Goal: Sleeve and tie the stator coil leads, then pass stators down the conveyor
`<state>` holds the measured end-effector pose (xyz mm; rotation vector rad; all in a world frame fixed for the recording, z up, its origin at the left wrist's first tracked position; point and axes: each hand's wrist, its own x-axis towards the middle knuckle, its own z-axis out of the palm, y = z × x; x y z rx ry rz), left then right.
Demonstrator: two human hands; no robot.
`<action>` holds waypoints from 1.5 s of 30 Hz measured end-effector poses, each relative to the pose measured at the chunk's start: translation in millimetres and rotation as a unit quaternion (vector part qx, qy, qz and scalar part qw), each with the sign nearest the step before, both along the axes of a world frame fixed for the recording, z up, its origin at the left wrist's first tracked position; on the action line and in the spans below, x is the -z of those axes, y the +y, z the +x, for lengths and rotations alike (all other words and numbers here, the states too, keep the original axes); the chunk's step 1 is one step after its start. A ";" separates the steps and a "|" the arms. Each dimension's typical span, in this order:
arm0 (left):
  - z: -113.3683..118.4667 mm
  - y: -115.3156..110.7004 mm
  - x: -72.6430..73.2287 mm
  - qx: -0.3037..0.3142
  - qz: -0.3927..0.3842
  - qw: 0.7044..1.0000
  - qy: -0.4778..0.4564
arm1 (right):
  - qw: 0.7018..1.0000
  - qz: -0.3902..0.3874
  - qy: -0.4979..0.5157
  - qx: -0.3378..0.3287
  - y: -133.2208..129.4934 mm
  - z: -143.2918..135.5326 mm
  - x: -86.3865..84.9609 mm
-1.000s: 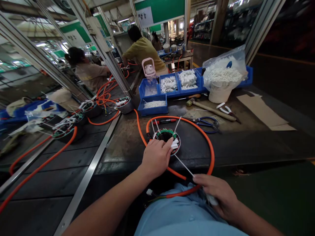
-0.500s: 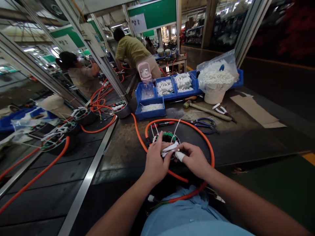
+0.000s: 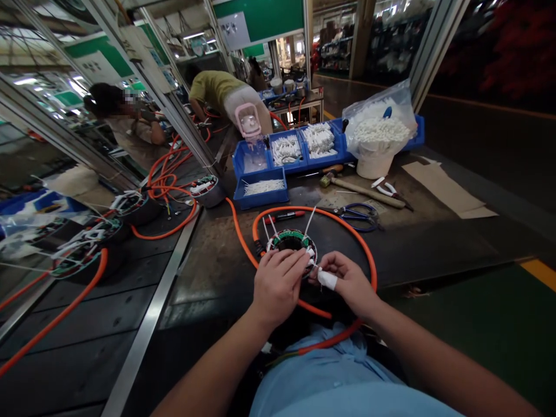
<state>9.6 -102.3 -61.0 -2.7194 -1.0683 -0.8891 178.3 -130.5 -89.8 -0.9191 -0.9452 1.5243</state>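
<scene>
A round part with a green ring [image 3: 292, 235] and upright white ties [image 3: 310, 222] stands on the dark bench. My left hand [image 3: 279, 280] lies over its near side, fingers together and pressed on white sleeving [image 3: 310, 253] at the rim. To the right, my right hand [image 3: 346, 279] is closed in a pinch at the rim's right edge; what its fingertips hold is too small to make out. White tape wraps its thumb. An orange cable [image 3: 372, 260] loops around the part and both hands.
Behind are blue bins [image 3: 262, 199] of white pieces and a bagged bucket [image 3: 377, 164]. A hammer [image 3: 369, 193], blue-handled scissors [image 3: 362, 217], a red marker [image 3: 285, 216] and pliers [image 3: 388, 189] lie nearby. Similar round parts [image 3: 208, 192] stand left; people work beyond.
My left hand has flattened over the part, its raised finger now lowered, covering more of the sleeving. My right hand has shifted slightly right. The camera view has tilted a little.
</scene>
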 end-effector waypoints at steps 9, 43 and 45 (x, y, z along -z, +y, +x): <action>-0.3 -0.9 -0.7 0.002 0.016 1.000 -0.001 | 0.995 0.008 -0.095 -0.015 18.0 -5.6 -4.9; -8.6 5.1 -7.3 -0.055 -0.104 0.992 0.054 | 0.579 0.449 -0.674 -0.089 50.6 5.3 -41.8; -7.1 6.8 0.2 -0.053 -0.092 0.994 0.027 | 0.565 0.459 -0.682 -0.069 56.2 2.4 -38.8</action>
